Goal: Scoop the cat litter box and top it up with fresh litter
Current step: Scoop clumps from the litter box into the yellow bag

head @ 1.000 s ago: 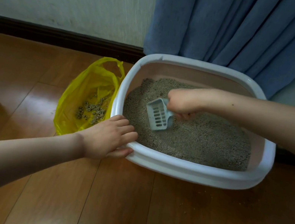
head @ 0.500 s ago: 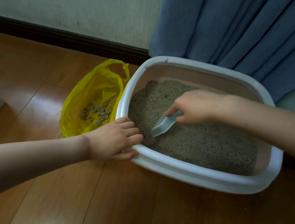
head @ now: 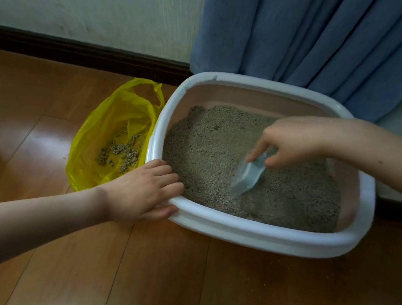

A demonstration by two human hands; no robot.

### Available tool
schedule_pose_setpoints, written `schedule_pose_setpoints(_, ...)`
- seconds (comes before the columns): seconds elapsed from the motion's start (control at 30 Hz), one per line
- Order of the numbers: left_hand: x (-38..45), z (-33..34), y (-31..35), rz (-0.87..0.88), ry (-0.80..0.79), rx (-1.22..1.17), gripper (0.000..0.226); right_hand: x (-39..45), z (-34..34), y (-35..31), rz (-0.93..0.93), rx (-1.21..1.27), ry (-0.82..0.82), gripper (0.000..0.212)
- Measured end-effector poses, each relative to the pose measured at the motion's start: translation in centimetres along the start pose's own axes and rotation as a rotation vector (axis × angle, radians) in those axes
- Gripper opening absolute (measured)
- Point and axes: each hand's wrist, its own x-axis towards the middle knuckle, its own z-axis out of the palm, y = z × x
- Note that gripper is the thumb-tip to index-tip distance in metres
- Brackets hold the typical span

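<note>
left hand [head: 147, 191] clasps the white plastic litter box [head: 255, 232] rim, bracing it; right hand [head: 289, 143] pinches the pale blue plastic scoop [head: 247, 177], digging toward clumps for the yellow plastic bag [head: 117, 122] alongside.

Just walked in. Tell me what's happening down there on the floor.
A person is scooping a cat litter box that sits on the wooden floor. The right hand holds a pale blue scoop with its blade dug into the litter. The left hand grips the box's near left rim. Beside the box lies an open yellow bag with scooped clumps inside. No fresh litter container is in view.
</note>
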Motion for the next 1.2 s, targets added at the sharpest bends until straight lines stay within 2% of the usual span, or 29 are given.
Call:
schedule_pose_setpoints(0.07,0.1,0.0,0.0,-0.001,0.003,0.011,0.029,-0.1,1.1,-0.1,0.027,0.080,0.131,0.038)
schedule_pose_setpoints(0.13,0.1,0.0,0.0,0.002,0.003,0.012,0.028,-0.2,2.6,-0.1,0.037,0.031,0.160,0.040)
schedule_pose_setpoints(0.37,0.0,0.1,0.0,0.003,0.003,0.007,0.029,-3.4,2.0,1.3,0.154,0.010,-0.130,0.036)
schedule_pose_setpoints(0.5,0.0,0.0,0.0,-0.001,-0.006,0.009,0.033,-3.7,2.6,2.3,0.245,0.014,-0.035,0.035)
schedule_pose_setpoints(0.67,0.0,0.1,0.0,-0.016,-0.040,0.011,0.040,-4.3,3.6,2.3,0.328,0.105,-0.333,0.014)
schedule_pose_setpoints(0.87,0.1,0.1,0.1,-0.017,-0.034,0.006,0.040,-3.9,4.5,3.1,0.402,0.138,-0.474,0.028)
schedule_pose_setpoints(1.0,0.2,0.0,0.1,-0.018,-0.033,0.006,0.039,-3.2,3.9,3.0,0.349,0.188,-0.340,0.031)
schedule_pose_setpoints(1.2,0.1,0.0,0.1,-0.021,-0.048,0.010,0.037,-2.8,2.3,4.1,0.350,0.277,-0.308,0.022)
